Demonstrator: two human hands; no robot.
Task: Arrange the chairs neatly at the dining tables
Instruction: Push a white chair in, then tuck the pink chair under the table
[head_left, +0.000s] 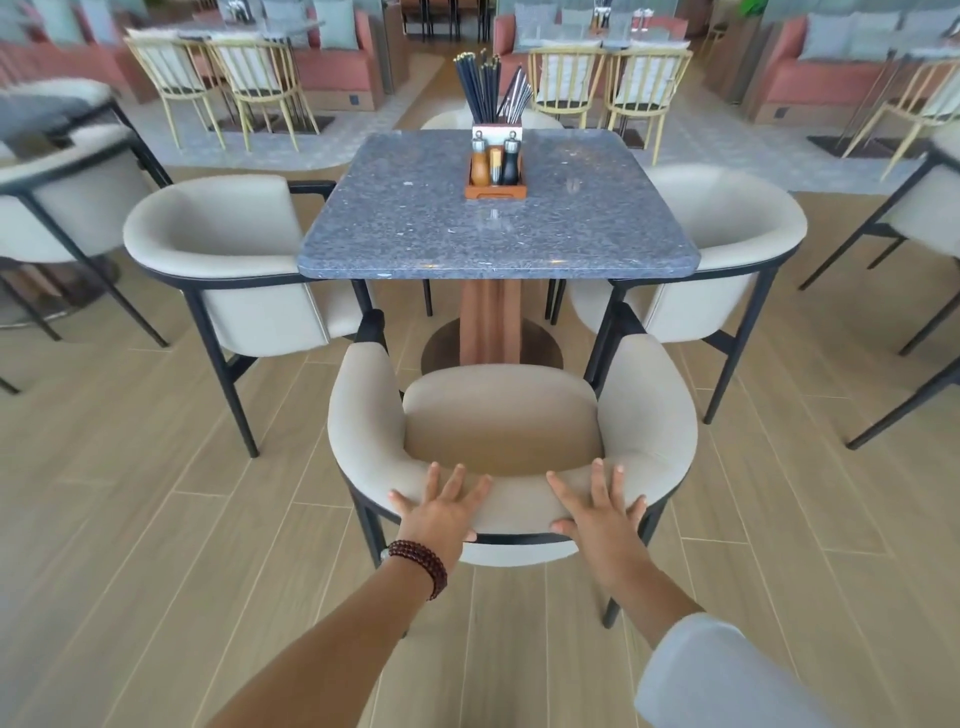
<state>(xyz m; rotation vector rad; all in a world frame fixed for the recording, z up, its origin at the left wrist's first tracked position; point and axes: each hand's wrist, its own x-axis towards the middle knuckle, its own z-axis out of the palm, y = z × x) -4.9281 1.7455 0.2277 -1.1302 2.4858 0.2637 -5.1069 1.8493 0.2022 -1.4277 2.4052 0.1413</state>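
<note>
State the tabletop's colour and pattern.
The tabletop is blue-grey with fine pale speckles, like stone; the head view shows it.

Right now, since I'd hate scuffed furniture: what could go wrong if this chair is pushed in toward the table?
1. The near chair has its front arm ends close to the dark legs of the left chair and right chair; a straight push may knock frames together.
2. The left hand and right hand press flat on its back, not gripping, so steering looks weak.
3. A bump to the table could rattle the caddy and its tall chopsticks.
</note>
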